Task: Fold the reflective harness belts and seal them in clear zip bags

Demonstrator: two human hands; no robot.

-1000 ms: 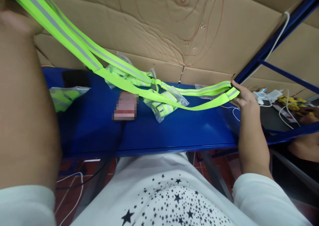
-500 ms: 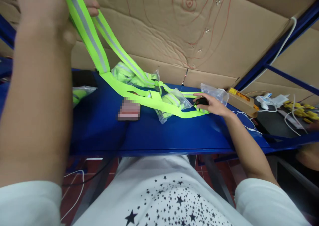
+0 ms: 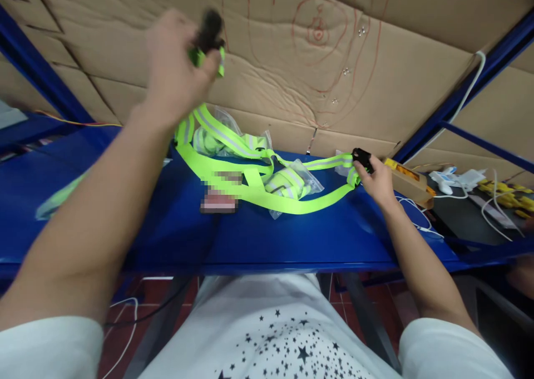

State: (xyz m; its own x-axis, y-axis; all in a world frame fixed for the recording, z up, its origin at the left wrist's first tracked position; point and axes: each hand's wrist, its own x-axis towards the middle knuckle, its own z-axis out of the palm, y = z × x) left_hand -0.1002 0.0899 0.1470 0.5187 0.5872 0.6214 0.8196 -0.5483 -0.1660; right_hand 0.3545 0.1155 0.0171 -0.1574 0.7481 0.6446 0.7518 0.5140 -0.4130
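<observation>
A neon-green reflective strap harness (image 3: pixel 267 198) lies spread across the blue shelf (image 3: pixel 292 240). My left hand (image 3: pixel 179 73) is raised in front of the cardboard wall, pinched on one strap end with a dark buckle; it is blurred by motion. My right hand (image 3: pixel 375 176) rests at the right of the shelf, fingers closed on the other strap end and its black buckle (image 3: pixel 362 157). The straps sag between the two hands over bagged vests (image 3: pixel 287 181).
A cardboard wall (image 3: pixel 334 62) backs the shelf. A small box (image 3: pixel 409 181) lies right of my right hand. White cables and chargers (image 3: pixel 459 178) crowd the far right. A blurred-out flat item (image 3: pixel 219 192) sits mid-shelf. Blue uprights (image 3: pixel 459 89) frame the sides.
My left hand dropped from the top left toward the middle, now holding a strap end with a buckle. My right hand shifted right and lifted its strap end. The straps went slack.
</observation>
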